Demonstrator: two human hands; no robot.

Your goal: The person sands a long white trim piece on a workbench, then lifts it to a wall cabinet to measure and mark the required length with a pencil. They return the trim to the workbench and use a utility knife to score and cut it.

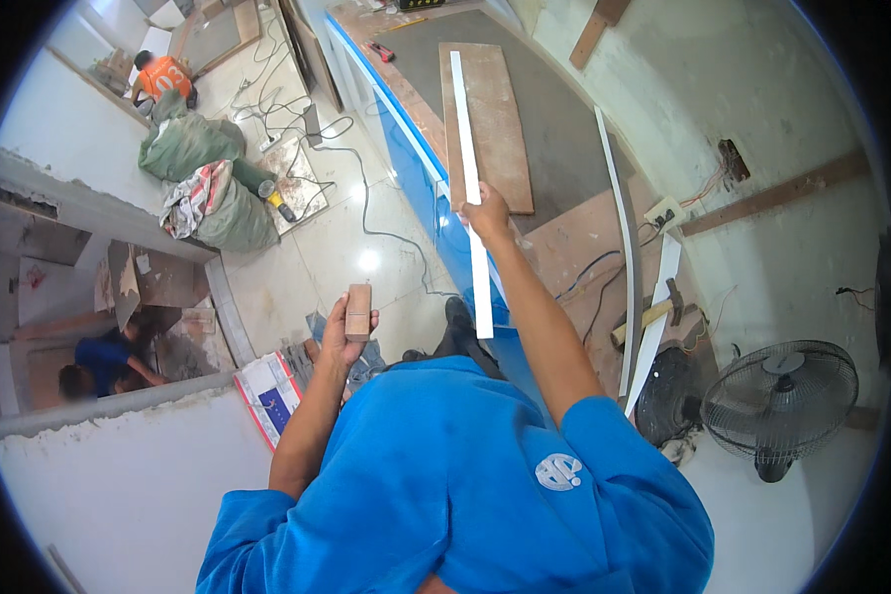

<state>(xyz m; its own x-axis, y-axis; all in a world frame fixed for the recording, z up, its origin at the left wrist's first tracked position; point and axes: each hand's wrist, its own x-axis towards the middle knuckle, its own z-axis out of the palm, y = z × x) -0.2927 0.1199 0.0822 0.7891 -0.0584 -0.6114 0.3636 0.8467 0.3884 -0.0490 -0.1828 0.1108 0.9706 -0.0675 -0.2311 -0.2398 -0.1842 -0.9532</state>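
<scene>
My left hand [337,342] is closed round a small brown wooden block [358,315], held upright over the tiled floor. My right hand [488,212] grips a long narrow white strip [481,287] near its middle. The strip's far part lies over a brown board [505,119]; its near end sticks out past the counter edge toward me. That board rests on the grey-and-brown counter top [564,148], which has a blue front. A red utility knife [380,50] lies at the counter's far left.
On the right are a curved pale strip [619,228], a hammer [674,302] and a black fan [782,391]. Cords [366,218] cross the floor on the left beside green sacks [233,213]. One person in orange [165,79] and another in blue [104,364] are farther off.
</scene>
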